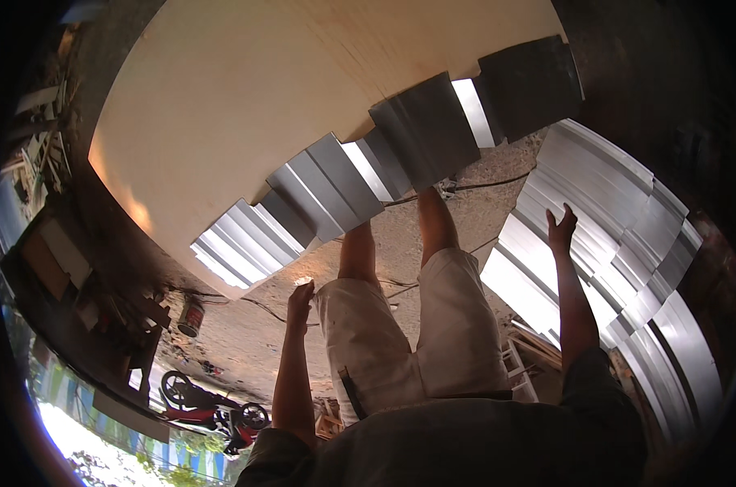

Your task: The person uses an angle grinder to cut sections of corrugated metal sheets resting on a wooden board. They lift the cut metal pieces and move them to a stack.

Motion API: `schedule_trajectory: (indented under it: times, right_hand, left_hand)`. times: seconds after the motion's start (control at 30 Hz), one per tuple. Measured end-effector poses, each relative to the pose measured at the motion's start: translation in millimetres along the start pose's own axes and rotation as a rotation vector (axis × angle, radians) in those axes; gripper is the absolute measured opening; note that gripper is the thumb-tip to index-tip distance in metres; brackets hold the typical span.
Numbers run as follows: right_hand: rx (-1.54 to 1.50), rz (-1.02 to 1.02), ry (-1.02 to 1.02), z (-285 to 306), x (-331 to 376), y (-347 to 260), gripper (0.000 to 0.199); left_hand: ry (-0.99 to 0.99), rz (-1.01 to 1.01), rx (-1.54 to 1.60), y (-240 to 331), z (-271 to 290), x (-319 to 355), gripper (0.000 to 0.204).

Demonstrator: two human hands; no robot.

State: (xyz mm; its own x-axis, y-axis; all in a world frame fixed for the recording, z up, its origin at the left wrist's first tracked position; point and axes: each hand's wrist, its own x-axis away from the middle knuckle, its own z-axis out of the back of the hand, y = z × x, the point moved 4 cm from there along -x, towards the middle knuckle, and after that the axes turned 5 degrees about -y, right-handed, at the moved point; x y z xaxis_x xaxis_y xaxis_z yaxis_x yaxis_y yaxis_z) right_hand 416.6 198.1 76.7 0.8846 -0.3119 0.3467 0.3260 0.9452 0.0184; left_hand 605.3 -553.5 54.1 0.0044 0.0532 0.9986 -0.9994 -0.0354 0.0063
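My left hand (301, 302) hangs below the near edge of a large pale board (246, 105). Its fingers are bunched together; what they hold, if anything, I cannot make out. My right hand (561, 229) is open, thumb and fingers apart, with nothing in it. It is over or beside a stack of long ribbed metal sheets (595, 187) on the right; I cannot tell whether it touches them. Along the board's near edge lies a staggered row of bent sheet-metal pieces (323, 187), some shiny and some dark grey, overhanging the edge in places.
Dark cables (490, 186) run over the rough floor (400, 243) around my legs. A tin can (191, 316) stands at the left. Farther down on that side is a red and black motorcycle (222, 410). Wooden pieces (534, 345) and a small ladder-like frame (517, 369) are behind my right leg.
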Motion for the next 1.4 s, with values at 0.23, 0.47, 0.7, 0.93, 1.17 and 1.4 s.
schedule_trajectory:
  times: [0.23,0.47,0.7,0.93,1.17,1.4]
  right_hand:
    - [-0.380,-0.484,-0.657,-128,287,-50,0.062]
    - [-0.878,-0.488,-0.659,-221,341,-84,0.043]
    - [-0.990,-0.581,-0.529,-300,244,-68,0.043]
    - [-0.839,-0.631,-0.576,-443,196,-41,0.055]
    - [-0.801,-0.634,-0.443,-513,125,-90,0.110]
    - [-0.702,-0.680,-0.383,-537,86,-126,0.088]
  left_hand:
    - [0.168,-0.927,-0.943,152,-73,60,0.027]
    - [0.197,-1.589,-1.290,314,-188,43,0.048]
    - [0.323,-1.576,-1.736,398,-284,-31,0.098]
    - [0.477,-1.619,-1.803,387,-298,-70,0.117]
    - [0.434,-1.571,-1.842,390,-289,-72,0.120]
    - [0.355,-1.573,-1.863,389,-288,-70,0.112]
